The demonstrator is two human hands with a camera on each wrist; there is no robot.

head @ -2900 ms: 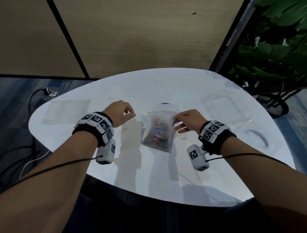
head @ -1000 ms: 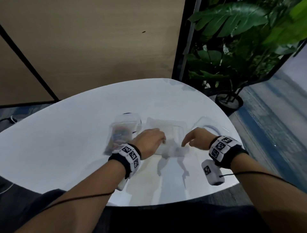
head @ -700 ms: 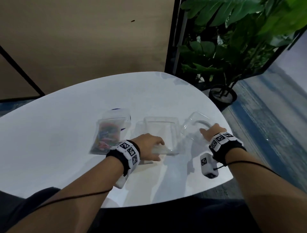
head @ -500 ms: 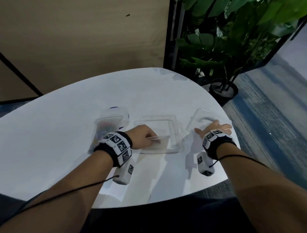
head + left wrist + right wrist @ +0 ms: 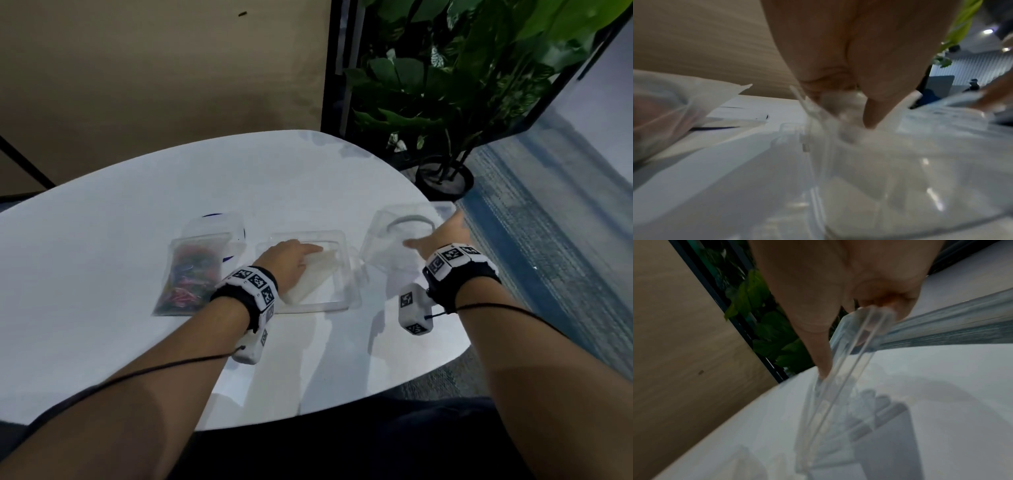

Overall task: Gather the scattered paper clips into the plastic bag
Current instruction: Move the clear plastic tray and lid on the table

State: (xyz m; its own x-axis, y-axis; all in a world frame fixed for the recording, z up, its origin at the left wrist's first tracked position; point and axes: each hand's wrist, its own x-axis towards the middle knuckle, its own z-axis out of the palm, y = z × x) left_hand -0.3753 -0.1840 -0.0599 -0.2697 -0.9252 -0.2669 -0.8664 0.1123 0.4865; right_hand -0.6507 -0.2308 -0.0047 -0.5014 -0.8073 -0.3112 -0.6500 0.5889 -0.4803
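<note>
The plastic bag [image 5: 191, 274] lies flat on the table [image 5: 102, 257], its long axis running near to far. The coloured paper clips [image 5: 186, 284] sit inside it. It is just left of the clear tray [image 5: 342, 301], where the left hand [image 5: 287, 262] pinches a whitish sheet [image 5: 315, 263]. The right hand [image 5: 440, 236] grips a tilted clear lid [image 5: 380, 236] well to the right. I'd say the left hand is much the nearer to reach the bag.

Clear tray [image 5: 330, 294] central on table [image 5: 102, 291]. Left of tray: plastic bag [image 5: 197, 246] containing paper clips [image 5: 186, 284]. Right of tray: lid [image 5: 383, 240], tilted. Behind-right of tray, off the table: potted plant [image 5: 445, 85].
</note>
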